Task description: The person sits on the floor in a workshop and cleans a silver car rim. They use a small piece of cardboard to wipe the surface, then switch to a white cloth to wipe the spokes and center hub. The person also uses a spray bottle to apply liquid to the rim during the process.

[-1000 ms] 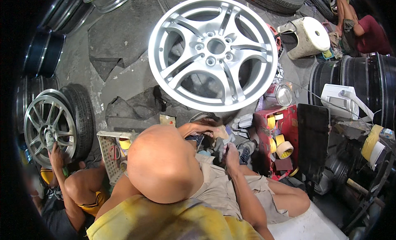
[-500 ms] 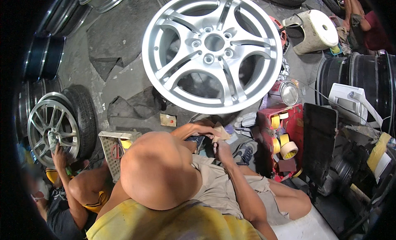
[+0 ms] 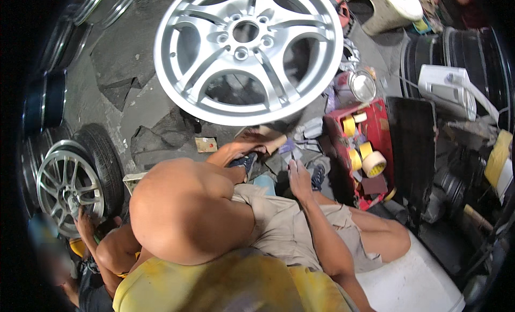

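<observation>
My left hand (image 3: 251, 144) is closed on a tan piece of paper (image 3: 274, 140), blurred, just below the near rim of a large silver alloy wheel rim (image 3: 245, 108). To its right, apart from the paper, is my right hand (image 3: 300, 179), its fingers pressed together. A thin tip seems to stick up from them, too small to name. Below the hands are a dark shoe (image 3: 244, 163) and a second shoe (image 3: 318, 178) on the floor.
A red crate (image 3: 383, 129) with several tape rolls (image 3: 374, 164) stands at right, beside a dark panel (image 3: 410, 156). A tin can (image 3: 362, 85) and white stool (image 3: 391, 9) lie beyond. At left, a co-worker's hand (image 3: 84, 223) touches another rim (image 3: 70, 186) near a tyre (image 3: 99, 164).
My hands have come apart: the right has drawn away from the tan paper, while the left still holds it. The whole view has shifted, so the rim sits higher and further left.
</observation>
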The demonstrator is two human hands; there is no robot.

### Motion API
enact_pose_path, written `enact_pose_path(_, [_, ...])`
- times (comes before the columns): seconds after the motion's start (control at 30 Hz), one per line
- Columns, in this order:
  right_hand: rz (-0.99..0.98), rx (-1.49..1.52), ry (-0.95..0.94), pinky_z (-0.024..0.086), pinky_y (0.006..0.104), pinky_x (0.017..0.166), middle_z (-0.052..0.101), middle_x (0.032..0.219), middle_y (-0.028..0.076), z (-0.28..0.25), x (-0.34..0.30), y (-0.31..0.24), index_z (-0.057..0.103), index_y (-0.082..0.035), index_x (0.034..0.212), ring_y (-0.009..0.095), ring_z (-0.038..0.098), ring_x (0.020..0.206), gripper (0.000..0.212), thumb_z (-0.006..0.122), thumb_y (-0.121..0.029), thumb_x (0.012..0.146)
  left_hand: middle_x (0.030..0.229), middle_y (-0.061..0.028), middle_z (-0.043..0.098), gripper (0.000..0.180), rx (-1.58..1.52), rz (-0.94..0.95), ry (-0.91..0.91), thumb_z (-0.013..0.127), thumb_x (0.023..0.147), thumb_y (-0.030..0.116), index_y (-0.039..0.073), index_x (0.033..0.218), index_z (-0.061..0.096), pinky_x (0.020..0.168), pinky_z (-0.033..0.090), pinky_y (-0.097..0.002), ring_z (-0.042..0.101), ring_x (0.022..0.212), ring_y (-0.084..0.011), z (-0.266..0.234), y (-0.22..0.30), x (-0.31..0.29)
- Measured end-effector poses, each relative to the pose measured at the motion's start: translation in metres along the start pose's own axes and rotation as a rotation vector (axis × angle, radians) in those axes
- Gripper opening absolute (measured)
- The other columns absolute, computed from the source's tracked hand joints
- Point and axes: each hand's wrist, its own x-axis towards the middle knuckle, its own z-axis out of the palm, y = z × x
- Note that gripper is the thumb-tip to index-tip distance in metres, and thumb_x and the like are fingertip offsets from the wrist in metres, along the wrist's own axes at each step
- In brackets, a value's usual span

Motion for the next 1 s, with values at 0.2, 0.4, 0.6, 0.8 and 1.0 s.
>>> enact_pose_path(0.2, [0.012, -0.276, 0.106, 0.046, 0.0608, 0.084, 0.066, 0.1, 0.032, -0.004, 0.021, 0.009, 0.06, 0.0, 0.108, 0.052, 0.062, 0.096, 0.038, 0.046, -0.035, 0.106, 0.123, -0.0197, 0.067, 0.037, -0.169, 0.071, -0.045, 0.074, 0.094, 0.008, -0.012, 0.124, 0.061, 0.086, 0.063, -0.0315, 0.07, 0.106, -0.0259, 0.011, 0.039, -0.005])
enact_pose_path(0.4, [-0.141, -0.527, 0.442, 0.048, 0.0509, 0.089, 0.054, 0.113, 0.017, -0.045, 0.056, -0.003, 0.063, -0.005, 0.117, 0.038, 0.054, 0.11, 0.033, 0.067, -0.03, 0.095, 0.129, -0.0165, 0.066, 0.038, 0.489, 0.087, 0.011, 0.067, 0.098, 0.007, -0.005, 0.134, 0.058, 0.103, 0.057, -0.0385, 0.068, 0.115, -0.0276, -0.027, 0.022, -0.009])
enact_pose_path(0.6, [-0.437, -0.805, 0.047, 0.047, 0.0477, 0.093, 0.053, 0.123, 0.017, -0.025, 0.065, 0.029, 0.061, -0.009, 0.12, 0.038, 0.053, 0.114, 0.032, 0.066, -0.018, 0.09, 0.101, -0.0057, 0.074, 0.024, 0.509, 0.261, 0.127, 0.073, 0.093, 0.007, 0.006, 0.117, 0.069, 0.076, 0.059, -0.0316, 0.069, 0.091, -0.0144, -0.046, 0.008, -0.029])
enact_pose_path(0.8, [-0.513, -0.829, 0.042, 0.045, 0.0494, 0.097, 0.057, 0.125, 0.02, -0.016, 0.081, 0.048, 0.063, -0.007, 0.12, 0.041, 0.053, 0.118, 0.026, 0.048, -0.018, 0.101, 0.099, -0.0053, 0.075, 0.02, 0.726, 0.085, 0.113, 0.074, 0.094, 0.018, 0.006, 0.109, 0.074, 0.078, 0.056, -0.0298, 0.068, 0.088, -0.0123, -0.018, 0.024, -0.045])
enact_pose_path(1.0, [-0.459, -0.462, 0.028, 0.053, 0.0406, 0.07, 0.069, 0.082, 0.014, -0.07, 0.067, -0.019, 0.066, 0.0, 0.1, 0.029, 0.068, 0.077, 0.014, 0.068, -0.008, 0.089, 0.098, -0.0052, 0.075, 0.035, 0.818, 0.044, -0.092, 0.075, 0.095, 0.032, 0.002, 0.111, 0.074, 0.082, 0.054, -0.0288, 0.067, 0.089, -0.0124, 0.011, 0.044, -0.039])
